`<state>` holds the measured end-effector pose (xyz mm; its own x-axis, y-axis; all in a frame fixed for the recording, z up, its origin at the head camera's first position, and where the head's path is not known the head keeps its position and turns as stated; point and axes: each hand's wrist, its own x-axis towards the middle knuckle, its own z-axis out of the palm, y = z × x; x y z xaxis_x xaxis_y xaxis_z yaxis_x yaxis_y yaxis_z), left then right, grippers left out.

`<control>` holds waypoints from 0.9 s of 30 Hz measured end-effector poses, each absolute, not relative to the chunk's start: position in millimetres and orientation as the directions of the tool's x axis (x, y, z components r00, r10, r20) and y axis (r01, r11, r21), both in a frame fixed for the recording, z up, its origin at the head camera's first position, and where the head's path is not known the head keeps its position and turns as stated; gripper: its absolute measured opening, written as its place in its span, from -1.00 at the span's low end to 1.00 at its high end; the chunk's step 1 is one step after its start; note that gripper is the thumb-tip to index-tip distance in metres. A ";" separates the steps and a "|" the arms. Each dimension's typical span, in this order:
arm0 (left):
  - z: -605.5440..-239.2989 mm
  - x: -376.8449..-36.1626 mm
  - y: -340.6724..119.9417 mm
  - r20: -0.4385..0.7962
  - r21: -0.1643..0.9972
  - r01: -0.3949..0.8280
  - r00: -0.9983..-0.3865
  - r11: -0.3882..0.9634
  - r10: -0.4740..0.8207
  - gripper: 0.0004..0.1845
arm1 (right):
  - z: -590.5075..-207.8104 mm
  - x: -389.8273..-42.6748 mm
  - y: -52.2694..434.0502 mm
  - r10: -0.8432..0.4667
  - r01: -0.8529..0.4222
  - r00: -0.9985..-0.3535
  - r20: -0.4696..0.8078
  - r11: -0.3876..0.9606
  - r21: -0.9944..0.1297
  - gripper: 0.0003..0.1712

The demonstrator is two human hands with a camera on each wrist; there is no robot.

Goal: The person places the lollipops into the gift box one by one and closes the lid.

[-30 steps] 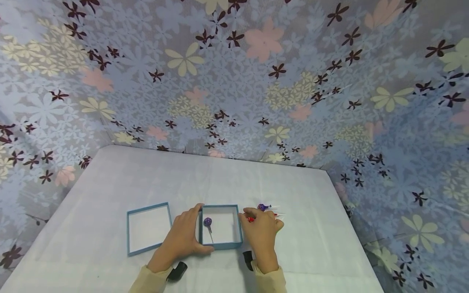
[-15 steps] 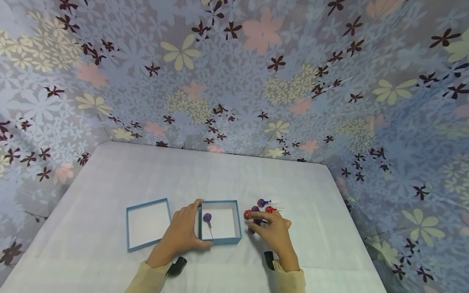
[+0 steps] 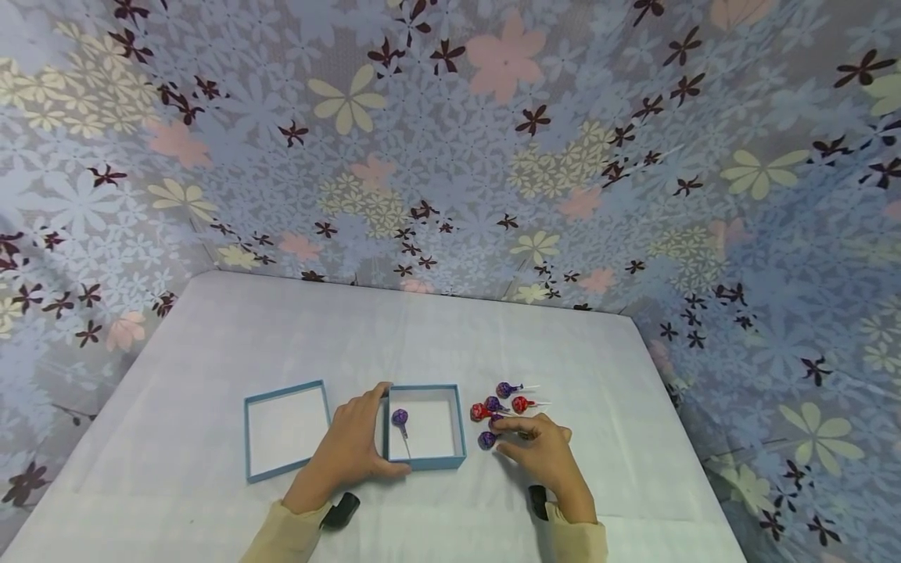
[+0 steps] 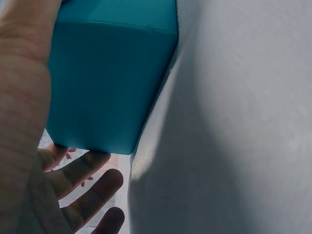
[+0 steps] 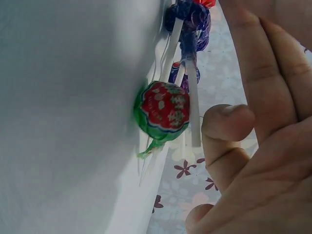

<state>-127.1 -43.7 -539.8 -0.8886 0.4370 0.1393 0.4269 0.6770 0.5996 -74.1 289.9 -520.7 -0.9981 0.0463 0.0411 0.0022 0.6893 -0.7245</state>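
A small blue box [image 3: 425, 464] sits open near the table's front edge, with one purple lollipop [image 3: 400, 417] lying inside it. My left hand [image 3: 360, 444] grips the box's left wall, its thumb along the front; in the left wrist view the palm [image 4: 24, 122] lies against the blue box [image 4: 107, 83]. Right of the box lies a loose pile of red and purple lollipops [image 3: 501, 405]. My right hand [image 3: 524, 438] reaches over their sticks with relaxed fingers, holding nothing. Close up, a red lollipop [image 5: 163, 109] lies just beside its fingers [image 5: 263, 73].
The box's blue lid [image 3: 287, 428] lies upside down to the left of the left hand. The white table [image 3: 394, 336] is bordered behind and on both sides by a flowered cloth backdrop [image 3: 450, 156]. Black wrist straps [image 3: 341, 510] show at both cuffs.
My right hand has drawn back from the box's right wall and moved right and nearer, uncovering the lollipop pile. The left hand and the box have stayed put.
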 end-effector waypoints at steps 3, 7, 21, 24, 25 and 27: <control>-540.8 -127.1 -43.6 0.133 0.602 0.421 -0.891 0.679 0.434 0.45 | -522.6 -74.8 291.4 0.048 0.012 -0.998 0.030 0.695 -0.719 -0.64; -541.4 -126.4 -43.4 0.119 0.606 0.409 -0.894 0.682 0.431 0.45 | -524.3 -75.2 292.2 0.051 0.020 -0.998 0.023 0.704 -0.710 -0.64; -540.6 -126.6 -43.8 0.129 0.605 0.419 -0.890 0.677 0.436 0.45 | -524.8 -79.5 289.0 0.052 0.008 -0.997 0.049 0.758 -0.652 -0.64; -540.1 -126.3 -43.7 0.124 0.611 0.416 -0.890 0.673 0.438 0.45 | -523.3 -79.0 287.9 0.055 0.013 -0.998 0.044 0.760 -0.650 -0.65; -540.1 -126.3 -43.5 0.122 0.611 0.416 -0.890 0.674 0.438 0.45 | -522.8 -78.8 287.5 0.055 0.013 -0.997 0.045 0.761 -0.648 -0.64; -539.6 -126.0 -43.2 0.116 0.614 0.412 -0.891 0.673 0.440 0.45 | -522.8 -78.5 286.9 0.055 0.011 -0.997 0.048 0.766 -0.643 -0.64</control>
<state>-126.0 -43.2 -539.6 -0.8906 0.4398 0.1156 0.4121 0.6730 0.6142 -78.5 286.9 -522.8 -0.9973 0.0548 0.0485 0.0108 0.7662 -0.6425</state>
